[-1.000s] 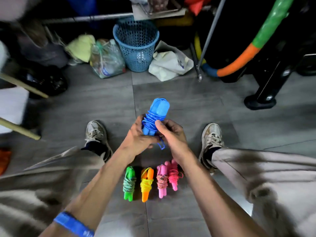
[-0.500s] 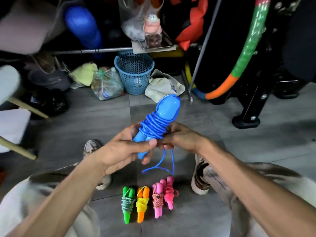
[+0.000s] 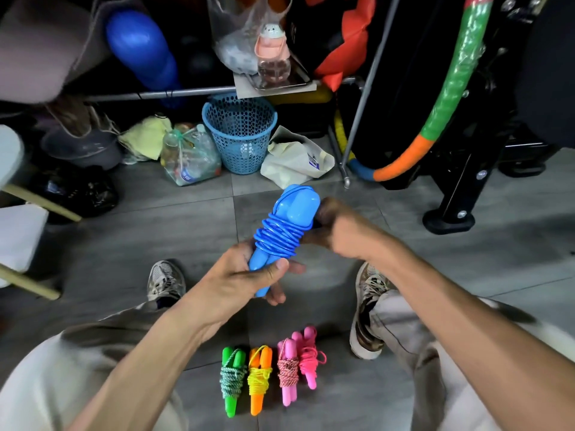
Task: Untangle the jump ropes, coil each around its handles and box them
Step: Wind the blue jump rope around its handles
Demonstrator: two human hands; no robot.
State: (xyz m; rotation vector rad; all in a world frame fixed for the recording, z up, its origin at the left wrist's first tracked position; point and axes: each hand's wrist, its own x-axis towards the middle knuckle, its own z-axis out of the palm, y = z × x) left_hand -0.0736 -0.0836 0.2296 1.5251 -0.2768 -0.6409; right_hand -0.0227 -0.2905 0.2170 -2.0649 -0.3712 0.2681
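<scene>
Left grip [image 3: 245, 275] grasps the blue rope [image 3: 281, 234] at its near end; right grip [image 3: 336, 225] grasps its far end. Four coiled ropes [image 3: 270, 371] lie on the near floor [image 3: 155, 231].

Bare floor tiles [image 3: 193, 231] lie open between the shoes; four coiled ropes [image 3: 270, 373] line the near floor.

I am sitting on the grey tiled floor [image 3: 155, 231] of what looks like a cluttered storage corner of a home or small gym. Across the top of the frame a metal rail [image 3: 161, 94] holds bags and a blue ball [image 3: 140, 48]. Below it, at center, stands a blue plastic mesh basket [image 3: 239, 132], with a bag of empty bottles [image 3: 189, 160] to its left. At upper right a green and orange padded hoop [image 3: 448, 98] leans against black exercise equipment [image 3: 460, 194].
</scene>
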